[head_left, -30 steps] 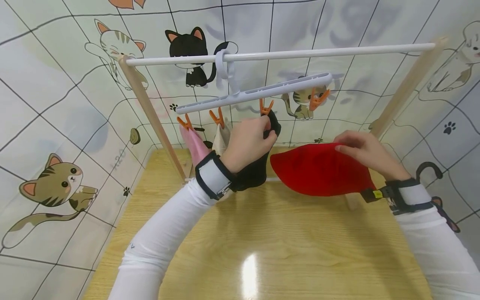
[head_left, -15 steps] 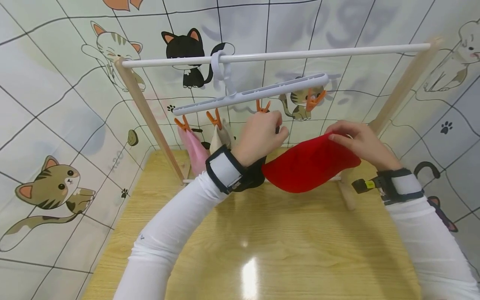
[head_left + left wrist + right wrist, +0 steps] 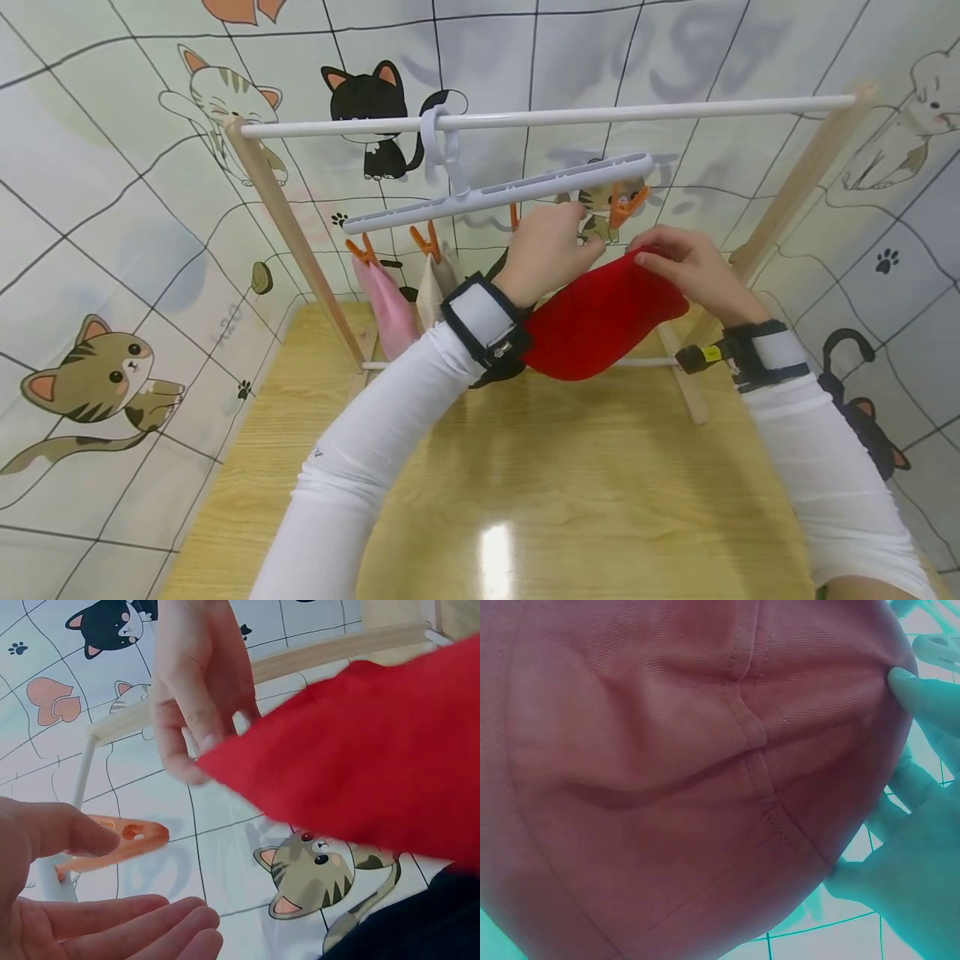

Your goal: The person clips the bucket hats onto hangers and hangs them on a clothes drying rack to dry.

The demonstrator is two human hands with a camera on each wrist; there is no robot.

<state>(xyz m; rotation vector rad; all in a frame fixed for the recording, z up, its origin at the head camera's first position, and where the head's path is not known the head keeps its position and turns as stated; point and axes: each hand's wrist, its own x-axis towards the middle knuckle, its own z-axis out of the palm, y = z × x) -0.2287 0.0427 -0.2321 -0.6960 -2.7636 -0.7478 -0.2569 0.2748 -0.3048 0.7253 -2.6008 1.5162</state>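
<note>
My right hand (image 3: 690,267) pinches the upper edge of a red cloth hat (image 3: 592,321), which has stitched seams in the right wrist view (image 3: 667,765). To its left, my left hand (image 3: 551,254) holds nothing. In the left wrist view its thumb and fingers (image 3: 150,930) are apart, close to an orange clip (image 3: 135,836). This rightmost clip (image 3: 626,206) hangs from a pale hanger (image 3: 502,192) with nothing in it. A black cloth item (image 3: 498,371) is mostly hidden behind my left wrist and the hat.
The hanger hooks over a white rod (image 3: 600,115) between wooden posts (image 3: 296,242). Orange clips at its left hold a pink cloth item (image 3: 386,304) and a beige one (image 3: 431,292). A wooden table (image 3: 525,483) lies below, with a cat-patterned wall covering (image 3: 187,192) behind.
My left hand has moved right, from the black item toward the rightmost clip. My right hand has brought the red hat left and upward, closer to the left hand.
</note>
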